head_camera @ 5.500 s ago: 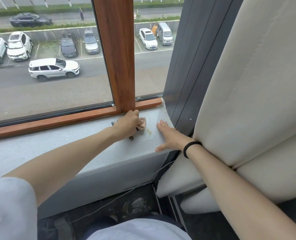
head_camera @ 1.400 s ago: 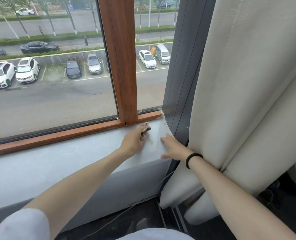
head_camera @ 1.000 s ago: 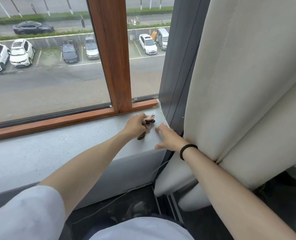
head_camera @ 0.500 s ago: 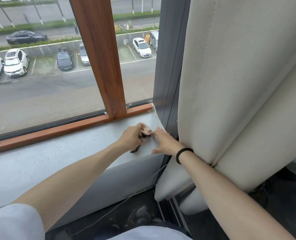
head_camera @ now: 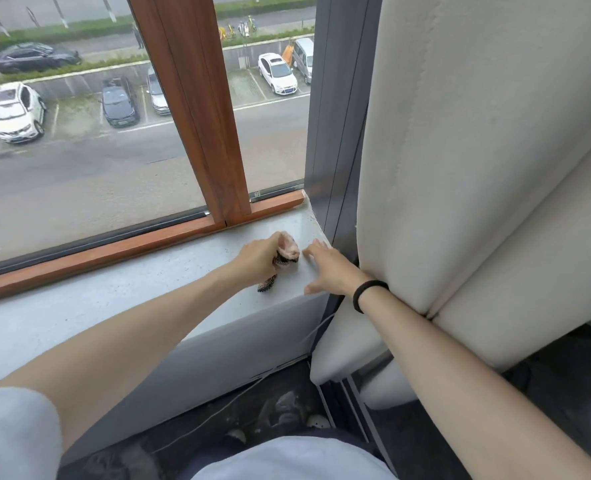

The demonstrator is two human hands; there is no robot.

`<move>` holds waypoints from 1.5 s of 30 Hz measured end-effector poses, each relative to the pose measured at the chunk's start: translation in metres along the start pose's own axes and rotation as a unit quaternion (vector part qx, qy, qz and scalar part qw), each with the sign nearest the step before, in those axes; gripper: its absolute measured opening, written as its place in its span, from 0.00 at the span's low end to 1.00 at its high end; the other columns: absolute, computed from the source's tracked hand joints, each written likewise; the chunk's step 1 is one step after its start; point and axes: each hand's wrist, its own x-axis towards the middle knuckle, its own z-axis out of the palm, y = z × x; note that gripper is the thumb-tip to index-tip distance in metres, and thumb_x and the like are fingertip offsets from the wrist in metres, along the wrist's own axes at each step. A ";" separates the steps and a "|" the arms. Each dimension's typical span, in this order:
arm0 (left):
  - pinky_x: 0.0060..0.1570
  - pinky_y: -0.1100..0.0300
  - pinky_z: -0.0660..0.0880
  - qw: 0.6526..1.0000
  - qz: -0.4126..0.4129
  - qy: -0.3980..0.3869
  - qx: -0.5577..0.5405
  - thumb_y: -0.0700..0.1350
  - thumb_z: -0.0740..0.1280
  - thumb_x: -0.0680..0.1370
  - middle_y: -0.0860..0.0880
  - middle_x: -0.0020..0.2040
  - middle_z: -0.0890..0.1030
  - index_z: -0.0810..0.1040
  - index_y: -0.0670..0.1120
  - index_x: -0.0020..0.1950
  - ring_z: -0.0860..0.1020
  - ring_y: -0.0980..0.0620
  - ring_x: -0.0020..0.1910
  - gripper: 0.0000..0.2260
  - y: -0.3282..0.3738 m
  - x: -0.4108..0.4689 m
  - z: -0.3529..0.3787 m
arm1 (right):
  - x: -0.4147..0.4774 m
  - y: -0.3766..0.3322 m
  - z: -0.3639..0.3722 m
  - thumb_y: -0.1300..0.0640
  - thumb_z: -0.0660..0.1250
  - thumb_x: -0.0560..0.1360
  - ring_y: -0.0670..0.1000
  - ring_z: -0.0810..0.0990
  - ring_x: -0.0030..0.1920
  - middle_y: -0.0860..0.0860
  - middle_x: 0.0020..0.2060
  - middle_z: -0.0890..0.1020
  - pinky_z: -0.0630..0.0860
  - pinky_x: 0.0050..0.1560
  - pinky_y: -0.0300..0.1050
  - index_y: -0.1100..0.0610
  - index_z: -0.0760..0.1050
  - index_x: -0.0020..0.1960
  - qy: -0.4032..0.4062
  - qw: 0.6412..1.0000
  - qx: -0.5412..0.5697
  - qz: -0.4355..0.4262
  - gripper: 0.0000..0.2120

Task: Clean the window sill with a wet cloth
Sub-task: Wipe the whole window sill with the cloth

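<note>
The pale grey speckled window sill [head_camera: 141, 289] runs from lower left to its right end by the dark wall. My left hand [head_camera: 256, 259] grips a small bunched cloth [head_camera: 287, 252], pinkish with a dark patterned tail, and holds it on the sill near the right end. My right hand [head_camera: 328, 268] lies flat on the sill just right of the cloth, fingers straight, a black band on its wrist. Most of the cloth is hidden inside my left fist.
A wooden window frame [head_camera: 197, 109] with a low rail borders the sill's far side. A cream padded panel [head_camera: 477, 168] stands close on the right, against my right wrist. A thin white cable [head_camera: 252, 382] trails over the dark floor below.
My left hand with the cloth has stayed at the sill's right end, rubbing in small strokes. My right hand has shifted slightly but remains flat beside it. The view has drifted right.
</note>
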 end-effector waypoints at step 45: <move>0.44 0.52 0.75 0.970 0.218 0.071 0.084 0.25 0.60 0.66 0.43 0.57 0.77 0.73 0.40 0.64 0.74 0.44 0.50 0.27 -0.013 -0.053 0.023 | -0.011 -0.007 -0.007 0.53 0.74 0.70 0.53 0.47 0.77 0.57 0.77 0.49 0.50 0.73 0.43 0.62 0.45 0.77 -0.020 1.000 -0.021 0.008 0.48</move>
